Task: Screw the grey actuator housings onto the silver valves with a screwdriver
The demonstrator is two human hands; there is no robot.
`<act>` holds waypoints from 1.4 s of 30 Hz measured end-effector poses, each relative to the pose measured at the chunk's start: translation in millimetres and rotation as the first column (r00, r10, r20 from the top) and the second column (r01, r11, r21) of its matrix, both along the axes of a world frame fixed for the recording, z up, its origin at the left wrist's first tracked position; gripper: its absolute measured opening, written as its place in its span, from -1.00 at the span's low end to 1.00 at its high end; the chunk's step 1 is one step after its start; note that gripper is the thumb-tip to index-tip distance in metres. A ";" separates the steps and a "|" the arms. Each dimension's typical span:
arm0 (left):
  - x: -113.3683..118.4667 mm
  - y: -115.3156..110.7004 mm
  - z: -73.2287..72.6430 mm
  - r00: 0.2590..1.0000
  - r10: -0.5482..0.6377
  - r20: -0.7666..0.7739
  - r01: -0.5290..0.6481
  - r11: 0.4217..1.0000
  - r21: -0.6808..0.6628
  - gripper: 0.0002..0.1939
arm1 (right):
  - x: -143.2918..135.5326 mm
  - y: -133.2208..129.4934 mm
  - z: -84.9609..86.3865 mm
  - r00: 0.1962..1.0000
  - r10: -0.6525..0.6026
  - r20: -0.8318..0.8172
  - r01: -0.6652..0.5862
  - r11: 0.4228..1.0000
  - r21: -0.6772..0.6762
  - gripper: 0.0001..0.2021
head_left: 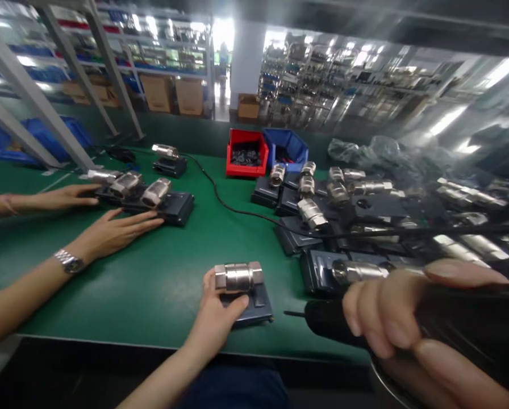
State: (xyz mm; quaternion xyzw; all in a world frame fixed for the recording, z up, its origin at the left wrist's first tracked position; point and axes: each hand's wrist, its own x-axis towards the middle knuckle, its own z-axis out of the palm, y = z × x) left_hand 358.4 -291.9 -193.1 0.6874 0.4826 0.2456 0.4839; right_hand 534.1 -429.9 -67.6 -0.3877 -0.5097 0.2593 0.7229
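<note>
My left hand (214,318) grips a dark box-shaped unit (254,309) near the table's front edge. On top of that unit lies a shiny metal fitting (238,276) with hexagonal ends, and my thumb rests just below it. In my right hand (391,312) is a black electric screwdriver (331,321), its thin bit pointing left toward the unit. A gap of bare green table separates the bit's tip from the unit. The screwdriver's rear and part of my right hand are blurred.
Right of me several similar units (295,233) with metal fittings crowd the green table (169,289). A red bin (246,153) and a blue bin (285,149) hold small dark parts. At left, a co-worker's hands (113,233) touch more units. A black cable (233,209) crosses the table.
</note>
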 end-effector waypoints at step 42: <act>-29.7 -18.8 -8.6 0.958 -0.279 -0.070 0.286 0.898 0.335 -0.22 | -14.7 21.9 11.7 0.986 0.114 0.125 -0.099 0.988 -0.119 -0.81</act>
